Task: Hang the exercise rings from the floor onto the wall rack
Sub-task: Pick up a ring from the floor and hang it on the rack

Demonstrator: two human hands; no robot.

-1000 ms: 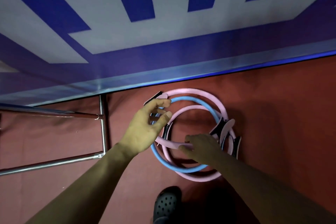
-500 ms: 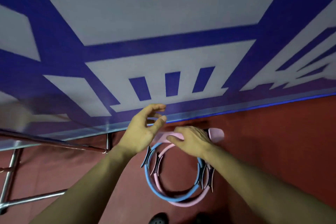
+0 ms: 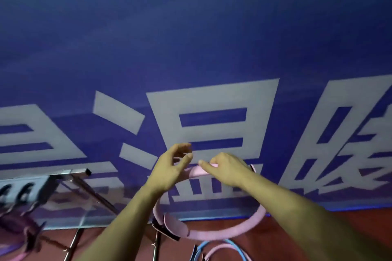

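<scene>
A pink exercise ring (image 3: pixel 229 233) hangs upright in front of the blue wall, lifted off the floor. My right hand (image 3: pixel 228 168) grips its top. My left hand (image 3: pixel 169 168) hovers just left of that spot with its fingers curled apart, holding nothing. Below, a blue ring (image 3: pixel 235 248) and another pink ring (image 3: pixel 216 251) still lie on the red floor at the bottom edge. The metal rack (image 3: pixel 70 176) stands at the left, with dark hooks (image 3: pixel 21 193) and blurred purple items hanging from it.
The blue wall with large white characters (image 3: pixel 212 99) fills most of the view. Chrome legs of the rack (image 3: pixel 74 241) reach down to the red floor at the lower left.
My right hand has raised one pink ring from the pile up in front of the wall. My view has tilted upward, and the rack top has come into sight at the left.
</scene>
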